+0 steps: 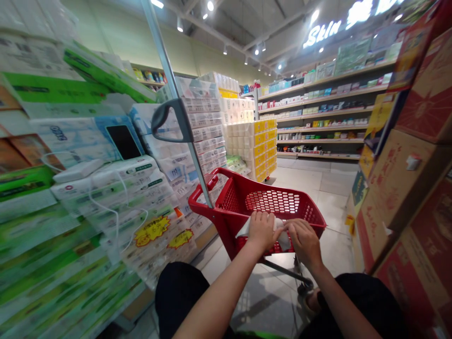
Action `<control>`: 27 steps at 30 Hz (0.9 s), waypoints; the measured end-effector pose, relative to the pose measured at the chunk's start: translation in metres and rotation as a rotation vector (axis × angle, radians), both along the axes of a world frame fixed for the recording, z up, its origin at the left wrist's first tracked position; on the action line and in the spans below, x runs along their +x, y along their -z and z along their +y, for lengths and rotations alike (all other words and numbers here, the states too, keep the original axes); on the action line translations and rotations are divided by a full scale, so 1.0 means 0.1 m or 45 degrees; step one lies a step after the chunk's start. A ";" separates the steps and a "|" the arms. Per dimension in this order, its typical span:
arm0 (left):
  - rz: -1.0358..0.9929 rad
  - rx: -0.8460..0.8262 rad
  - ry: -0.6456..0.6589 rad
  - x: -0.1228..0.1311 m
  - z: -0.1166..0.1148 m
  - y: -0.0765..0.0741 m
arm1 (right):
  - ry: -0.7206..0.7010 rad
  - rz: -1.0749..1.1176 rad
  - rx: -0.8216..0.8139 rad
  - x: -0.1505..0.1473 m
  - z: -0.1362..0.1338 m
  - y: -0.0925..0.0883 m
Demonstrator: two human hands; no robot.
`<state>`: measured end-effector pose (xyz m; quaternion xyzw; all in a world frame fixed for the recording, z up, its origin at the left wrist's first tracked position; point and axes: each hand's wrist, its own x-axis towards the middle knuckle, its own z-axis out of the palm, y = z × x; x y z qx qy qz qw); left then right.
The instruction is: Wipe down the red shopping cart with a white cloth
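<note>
A red plastic shopping cart (226, 233) with perforated basket walls stands in front of my knees. Over its near side lies a white cloth (284, 242), or a wipe; the material is hard to tell. My left hand (262, 231) presses the cloth against the basket, fingers bent over the rim. Just right of it, my right hand (304, 242) has its fingers closed at the cloth's right end, by the rim. The two thumbs nearly meet. What lies under the fingers is hidden.
A metal pole with a grey handle (176, 120) rises at the cart's left. Stacked tissue packs (134, 188) fill the left, with a phone (123, 142) and white cables on top. Cardboard boxes (399, 179) line the right. Stocked shelves (325, 110) stand at the back.
</note>
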<state>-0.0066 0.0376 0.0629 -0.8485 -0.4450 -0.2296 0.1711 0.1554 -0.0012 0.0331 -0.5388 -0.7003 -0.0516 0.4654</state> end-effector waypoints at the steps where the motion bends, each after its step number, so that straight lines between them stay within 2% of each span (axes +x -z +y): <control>1: 0.011 0.007 -0.028 0.04 0.00 0.02 | 0.061 -0.051 0.012 0.08 0.07 0.00; 5: 0.063 0.015 -0.050 0.12 0.03 0.05 | 0.260 -0.350 -0.044 0.26 0.27 0.08; 9: 0.146 0.004 0.067 -0.03 0.06 0.03 | 0.366 -0.471 -0.017 0.24 0.25 0.17; 13: 0.214 0.041 0.113 -0.43 0.07 -0.03 | 0.352 -0.484 0.004 0.19 0.19 0.17; 18: 0.208 0.138 -0.028 -1.16 0.03 -0.21 | 0.337 -0.475 -0.017 0.16 0.19 0.17; 21: 0.178 0.167 -0.092 -1.43 -0.01 -0.32 | 0.338 -0.475 -0.023 0.15 0.18 0.18; 23: 0.135 0.183 -0.149 -1.44 -0.03 -0.34 | 0.345 -0.473 -0.028 0.14 0.17 0.19; 27: 0.053 0.217 -0.270 -1.28 0.00 -0.27 | 0.335 -0.469 -0.033 0.13 0.16 0.19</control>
